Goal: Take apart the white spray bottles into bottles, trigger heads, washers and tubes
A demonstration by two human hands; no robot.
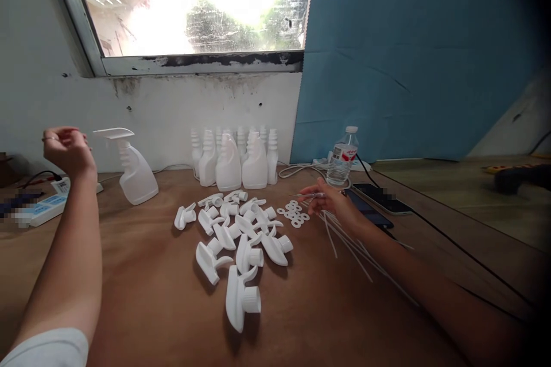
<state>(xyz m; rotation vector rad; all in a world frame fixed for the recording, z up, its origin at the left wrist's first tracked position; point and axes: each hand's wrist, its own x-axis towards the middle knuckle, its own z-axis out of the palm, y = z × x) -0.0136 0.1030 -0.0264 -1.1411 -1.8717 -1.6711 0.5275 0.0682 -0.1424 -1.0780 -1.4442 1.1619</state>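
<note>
My left hand (pixel 69 149) is raised at the far left, fingers curled in and nothing visible in them. Beside it stands a white spray bottle (pixel 138 178) with its trigger head on. On the right, my right hand (pixel 329 199) is closed on a thin pointed tool (pixel 315 195), whose exact kind is unclear. Just left of those fingers lie several flat white washers (pixel 295 215). Thin white tubes (pixel 344 235) run under my right hand and forearm. Loose white trigger spray heads (pixel 243 252) are heaped across the middle of the brown table (pixel 159 309).
Several white bottles without heads (pixel 229 163) stand against the wall. A clear water bottle (pixel 342 160) is behind my right hand, with phones (pixel 383 198) and black cables to its right. A power strip (pixel 43 209) lies at far left, under a window (pixel 193 6).
</note>
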